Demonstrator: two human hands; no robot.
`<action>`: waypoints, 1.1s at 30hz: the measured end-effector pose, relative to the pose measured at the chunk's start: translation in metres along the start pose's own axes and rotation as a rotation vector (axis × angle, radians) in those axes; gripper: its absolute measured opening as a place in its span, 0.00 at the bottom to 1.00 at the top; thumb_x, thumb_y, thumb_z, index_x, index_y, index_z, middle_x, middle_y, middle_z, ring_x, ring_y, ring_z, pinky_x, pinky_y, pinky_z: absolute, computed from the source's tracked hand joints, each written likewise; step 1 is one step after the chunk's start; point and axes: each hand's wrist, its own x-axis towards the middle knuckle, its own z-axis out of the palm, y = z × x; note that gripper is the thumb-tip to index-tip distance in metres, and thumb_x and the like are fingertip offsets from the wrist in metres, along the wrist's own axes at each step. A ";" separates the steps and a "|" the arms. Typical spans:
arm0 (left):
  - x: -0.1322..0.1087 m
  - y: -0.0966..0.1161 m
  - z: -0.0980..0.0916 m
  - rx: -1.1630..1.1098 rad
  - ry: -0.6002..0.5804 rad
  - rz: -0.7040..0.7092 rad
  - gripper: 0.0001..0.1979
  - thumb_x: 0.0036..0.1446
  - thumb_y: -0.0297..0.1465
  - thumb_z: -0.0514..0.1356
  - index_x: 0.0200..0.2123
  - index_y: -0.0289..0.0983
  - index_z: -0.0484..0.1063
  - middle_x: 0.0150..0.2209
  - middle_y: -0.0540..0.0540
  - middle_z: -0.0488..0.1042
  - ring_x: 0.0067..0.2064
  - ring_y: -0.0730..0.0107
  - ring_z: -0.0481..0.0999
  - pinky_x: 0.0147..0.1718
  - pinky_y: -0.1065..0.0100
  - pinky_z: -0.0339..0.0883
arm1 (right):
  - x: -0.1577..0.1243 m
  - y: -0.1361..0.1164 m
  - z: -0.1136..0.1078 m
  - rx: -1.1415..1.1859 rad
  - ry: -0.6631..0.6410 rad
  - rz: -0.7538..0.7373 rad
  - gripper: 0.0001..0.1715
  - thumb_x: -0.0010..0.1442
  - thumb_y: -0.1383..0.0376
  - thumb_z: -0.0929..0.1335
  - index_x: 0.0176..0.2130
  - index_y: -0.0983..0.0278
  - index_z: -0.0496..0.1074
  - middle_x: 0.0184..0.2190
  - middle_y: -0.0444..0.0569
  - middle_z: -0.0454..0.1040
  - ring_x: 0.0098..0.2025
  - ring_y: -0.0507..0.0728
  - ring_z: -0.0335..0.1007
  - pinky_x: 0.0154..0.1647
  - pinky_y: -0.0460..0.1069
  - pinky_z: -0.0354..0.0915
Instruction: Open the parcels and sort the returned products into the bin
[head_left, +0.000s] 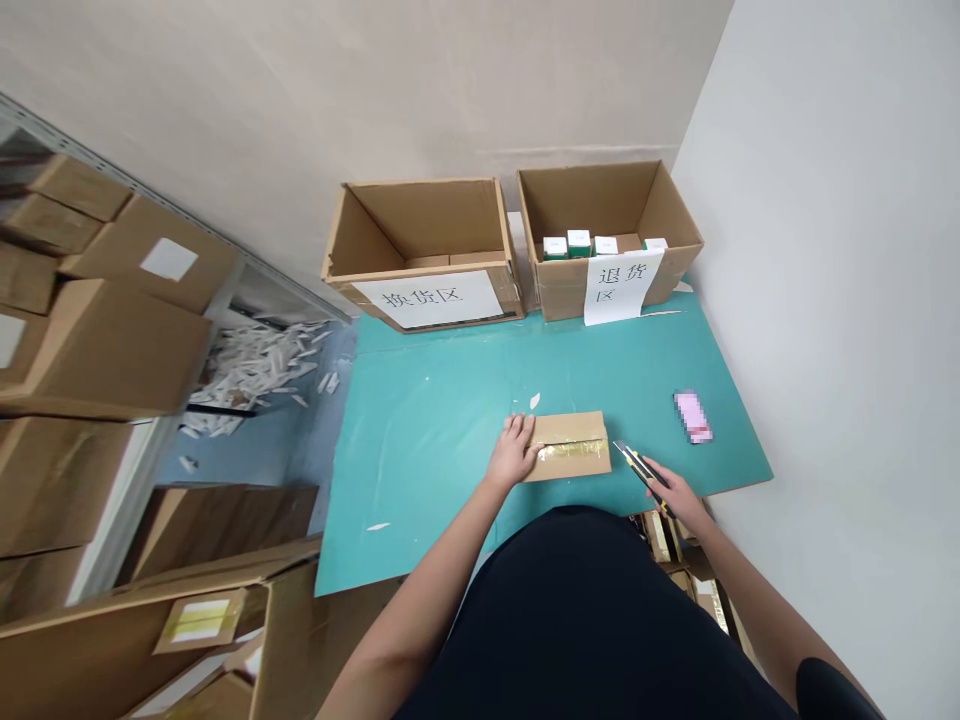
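Cream walls meet in the corner ahead of me, and a teal table (442, 400) runs up to them. Looking down from my head, I see a small cardboard parcel (566, 470) lying flat near the table's near edge, with a strip of gold tape (571, 450) across it. My left hand (512, 452) rests open on the parcel's left end, fingers spread and pressing flat. My right hand (670, 492) is closed around the yellow-and-black utility knife (641, 473), whose blade end sits just beside the parcel's right edge without touching it. Farther right on the table lies a pink item (694, 416), too blurred to make out. Two open cardboard boxes stand side by side at the far edge. The left box (424, 225) carries a paper sign (426, 298) reading 换货区, and the right box (607, 205) carries one (622, 285) reading 退货区, with small white-and-green cartons (577, 243) inside. To my left, stacked cardboard cartons (105, 340) rise beside the table, and white scraps (255, 365) lie heaped on the pale blue floor (225, 462)
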 end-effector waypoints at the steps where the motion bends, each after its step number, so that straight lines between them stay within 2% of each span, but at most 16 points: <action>1: 0.000 0.000 0.000 -0.001 0.001 0.005 0.32 0.66 0.42 0.51 0.69 0.34 0.58 0.69 0.34 0.59 0.72 0.45 0.51 0.67 0.47 0.52 | 0.004 -0.001 -0.001 -0.007 -0.002 0.005 0.50 0.57 0.43 0.68 0.70 0.60 0.58 0.28 0.41 0.72 0.20 0.50 0.64 0.17 0.44 0.60; 7: 0.000 0.000 0.001 -0.013 0.003 0.008 0.32 0.66 0.42 0.52 0.69 0.36 0.57 0.69 0.35 0.59 0.72 0.45 0.51 0.67 0.46 0.52 | 0.023 -0.014 -0.001 -0.024 -0.056 -0.006 0.48 0.58 0.46 0.68 0.70 0.59 0.58 0.27 0.40 0.73 0.21 0.49 0.65 0.19 0.44 0.62; 12: -0.001 -0.002 0.005 -0.012 0.045 0.030 0.31 0.66 0.41 0.53 0.69 0.36 0.58 0.68 0.34 0.61 0.71 0.43 0.53 0.65 0.44 0.55 | 0.025 -0.019 0.000 -0.041 -0.092 0.036 0.47 0.57 0.48 0.69 0.70 0.58 0.58 0.26 0.39 0.72 0.19 0.49 0.63 0.17 0.43 0.57; 19: 0.001 -0.001 0.008 0.008 0.056 0.018 0.31 0.65 0.41 0.53 0.68 0.35 0.59 0.67 0.33 0.62 0.70 0.42 0.54 0.65 0.44 0.55 | 0.008 -0.017 0.003 -0.033 -0.086 0.026 0.48 0.57 0.47 0.69 0.70 0.60 0.59 0.25 0.39 0.71 0.18 0.49 0.61 0.17 0.45 0.58; 25: 0.002 0.000 0.007 0.008 0.046 0.008 0.31 0.65 0.41 0.53 0.68 0.34 0.59 0.67 0.32 0.61 0.70 0.43 0.54 0.66 0.45 0.54 | -0.011 -0.017 0.011 -0.051 -0.065 0.010 0.45 0.58 0.48 0.68 0.69 0.59 0.61 0.26 0.40 0.70 0.19 0.49 0.59 0.19 0.45 0.58; 33: 0.004 -0.002 0.010 0.004 0.048 0.000 0.32 0.65 0.42 0.55 0.68 0.36 0.59 0.67 0.33 0.61 0.71 0.42 0.53 0.66 0.45 0.54 | -0.020 -0.009 0.014 -0.046 -0.050 0.006 0.45 0.57 0.49 0.69 0.69 0.59 0.62 0.25 0.41 0.71 0.19 0.50 0.60 0.19 0.45 0.59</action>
